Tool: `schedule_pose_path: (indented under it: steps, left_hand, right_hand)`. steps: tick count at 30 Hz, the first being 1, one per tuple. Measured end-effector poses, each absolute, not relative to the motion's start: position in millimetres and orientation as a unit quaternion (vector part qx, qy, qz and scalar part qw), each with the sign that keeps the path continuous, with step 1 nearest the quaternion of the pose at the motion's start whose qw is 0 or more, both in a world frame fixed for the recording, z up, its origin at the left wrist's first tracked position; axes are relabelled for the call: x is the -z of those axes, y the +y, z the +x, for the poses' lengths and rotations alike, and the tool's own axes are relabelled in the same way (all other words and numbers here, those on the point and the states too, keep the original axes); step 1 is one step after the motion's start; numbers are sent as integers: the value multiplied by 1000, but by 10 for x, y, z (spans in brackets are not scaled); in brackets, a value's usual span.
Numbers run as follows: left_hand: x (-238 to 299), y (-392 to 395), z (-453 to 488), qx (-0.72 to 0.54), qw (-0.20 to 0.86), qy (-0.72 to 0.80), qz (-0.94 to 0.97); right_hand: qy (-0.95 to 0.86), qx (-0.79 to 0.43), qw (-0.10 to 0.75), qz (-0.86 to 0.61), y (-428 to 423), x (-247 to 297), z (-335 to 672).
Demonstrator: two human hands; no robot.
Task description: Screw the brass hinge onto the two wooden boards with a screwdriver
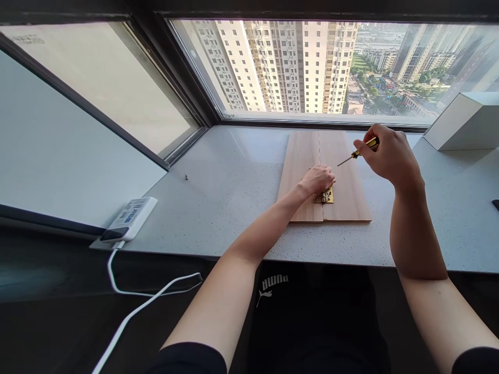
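Two pale wooden boards, a left board [299,161] and a right board [349,195], lie flat side by side with a thin seam between them. A brass hinge [328,197] spans the seam near their front end. My left hand [317,179] rests just behind the visible part of the hinge, fingers curled down; whatever they pinch is hidden. Above the right board, my right hand [392,156] grips a small yellow-and-black screwdriver [355,154]. Its thin shaft points down and left, and the tip appears apart from the hinge.
The boards lie on a speckled white windowsill [234,208]. At left is a white power bank [134,218] with a white cable [132,311]. A tiny dark piece [186,177] lies farther back. A white box [463,124] stands at right, near a dark object [495,204]. Window glass [288,67] closes off the back.
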State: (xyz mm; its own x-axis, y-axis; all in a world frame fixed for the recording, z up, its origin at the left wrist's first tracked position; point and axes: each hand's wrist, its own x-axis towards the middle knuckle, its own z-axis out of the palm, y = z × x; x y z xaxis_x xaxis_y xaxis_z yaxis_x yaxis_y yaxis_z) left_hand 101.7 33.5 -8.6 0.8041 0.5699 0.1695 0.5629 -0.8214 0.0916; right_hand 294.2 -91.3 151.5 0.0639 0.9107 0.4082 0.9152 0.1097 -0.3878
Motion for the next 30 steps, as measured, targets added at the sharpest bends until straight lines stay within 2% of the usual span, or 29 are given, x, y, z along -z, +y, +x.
schedule_pose_path:
  steps: [5,8,15,30]
  left_hand:
    - [24,352,1042,-138,99,338,926]
    - [-2,362,965,-165,108,364,910]
    - [183,482,430,-228,157,449,849]
    - [306,365,164,-315,236,423,816]
  right_hand:
    - [-680,-2,299,-670,-932,-1546,2961]
    - [-680,-2,293,-672,-935,-1549,2962]
    - [-718,-66,194,-666,-769,-1358,2903]
    - [-725,-104,146,-665,-643,-1254,2831]
